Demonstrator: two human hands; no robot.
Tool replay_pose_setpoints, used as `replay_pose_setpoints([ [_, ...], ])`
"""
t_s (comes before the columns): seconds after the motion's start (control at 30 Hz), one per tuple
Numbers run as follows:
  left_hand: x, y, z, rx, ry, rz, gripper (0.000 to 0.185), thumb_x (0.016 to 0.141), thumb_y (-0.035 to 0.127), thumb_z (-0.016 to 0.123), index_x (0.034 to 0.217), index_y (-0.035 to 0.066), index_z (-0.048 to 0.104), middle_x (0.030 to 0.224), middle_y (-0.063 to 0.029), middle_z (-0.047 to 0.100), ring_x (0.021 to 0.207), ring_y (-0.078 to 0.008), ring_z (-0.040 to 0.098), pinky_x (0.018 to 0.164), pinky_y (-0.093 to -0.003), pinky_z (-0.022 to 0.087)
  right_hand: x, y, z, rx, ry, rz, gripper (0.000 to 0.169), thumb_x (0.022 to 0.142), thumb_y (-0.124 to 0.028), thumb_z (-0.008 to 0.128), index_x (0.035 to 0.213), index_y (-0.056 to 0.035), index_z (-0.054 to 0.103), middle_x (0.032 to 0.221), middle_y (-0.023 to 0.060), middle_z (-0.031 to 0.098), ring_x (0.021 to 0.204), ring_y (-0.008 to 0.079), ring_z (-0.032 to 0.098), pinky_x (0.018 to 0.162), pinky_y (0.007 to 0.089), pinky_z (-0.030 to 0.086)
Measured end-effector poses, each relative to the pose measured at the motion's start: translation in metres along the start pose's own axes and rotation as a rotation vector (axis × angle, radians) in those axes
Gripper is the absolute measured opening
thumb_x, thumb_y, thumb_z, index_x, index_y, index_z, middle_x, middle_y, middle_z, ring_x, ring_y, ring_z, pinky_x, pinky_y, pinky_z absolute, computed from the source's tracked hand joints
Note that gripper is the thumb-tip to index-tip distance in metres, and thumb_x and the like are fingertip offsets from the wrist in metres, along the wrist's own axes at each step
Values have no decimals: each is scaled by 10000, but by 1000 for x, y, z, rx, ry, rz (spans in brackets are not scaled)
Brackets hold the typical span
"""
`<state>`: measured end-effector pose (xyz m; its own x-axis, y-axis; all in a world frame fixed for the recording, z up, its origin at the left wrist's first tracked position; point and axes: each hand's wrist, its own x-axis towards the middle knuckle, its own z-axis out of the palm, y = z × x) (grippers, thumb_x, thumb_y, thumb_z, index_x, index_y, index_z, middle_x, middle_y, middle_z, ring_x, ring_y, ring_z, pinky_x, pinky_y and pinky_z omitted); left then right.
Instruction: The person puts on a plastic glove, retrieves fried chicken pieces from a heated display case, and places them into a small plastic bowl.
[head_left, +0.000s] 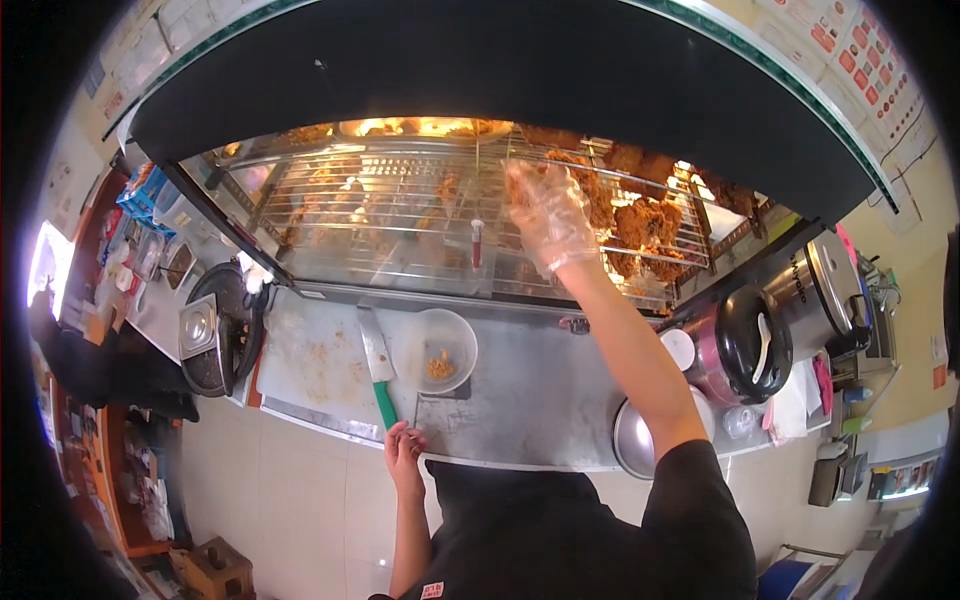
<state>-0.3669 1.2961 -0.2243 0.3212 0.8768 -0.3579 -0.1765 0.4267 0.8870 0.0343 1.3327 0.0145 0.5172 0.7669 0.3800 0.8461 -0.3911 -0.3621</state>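
My right hand (553, 221), in a clear plastic glove, reaches into the heated display cabinet (390, 289). Browned food shows at its blurred fingertips, but a firm hold cannot be made out. Pieces of fried chicken (649, 225) sit on the wire rack (315, 180) to its right. My bare left hand (405, 444) has curled fingers at the counter's front edge, against the end of the green handle of a kitchen knife (377, 352). Whether it grips the handle is unclear. The blade lies on a white cutting board (307, 360), beside a white bowl (454, 345) holding some crumbs.
Right of the steel counter (532, 397) stand a rice cooker (757, 345), a second steel cooker (802, 292) and a metal bowl (630, 442). At left is a black round pan (244, 322) with a steel lid (198, 328). Another person's dark sleeve (135, 375) appears far left.
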Motion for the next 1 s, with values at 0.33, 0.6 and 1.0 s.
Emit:
replay_pose_setpoints([
  [0.33,-1,8,11,-28,20,10,241,988,135,487,1209,44,513,969,-60,589,809,-138,580,760,-281,495,-34,-20,-15,268,228,-76,470,850,-138,628,1309,-137,531,1240,149,591,1112,322,579,916,395,507],
  [0.6,-6,-7,4,1,4,-74,240,981,123,495,1206,48,531,959,-52,593,812,-136,584,772,-282,498,-174,39,21,2134,18,662,430,909,-226,644,1290,-67,526,1246,117,594,1008,285,619,810,431,526],
  [1.0,-3,-3,3,46,-24,-54,249,994,160,480,1223,66,502,968,-56,574,847,-156,583,779,-306,500,-131,60,30,1549,-169,534,602,869,-101,675,1417,-64,428,1057,99,658,868,136,619,726,267,498],
])
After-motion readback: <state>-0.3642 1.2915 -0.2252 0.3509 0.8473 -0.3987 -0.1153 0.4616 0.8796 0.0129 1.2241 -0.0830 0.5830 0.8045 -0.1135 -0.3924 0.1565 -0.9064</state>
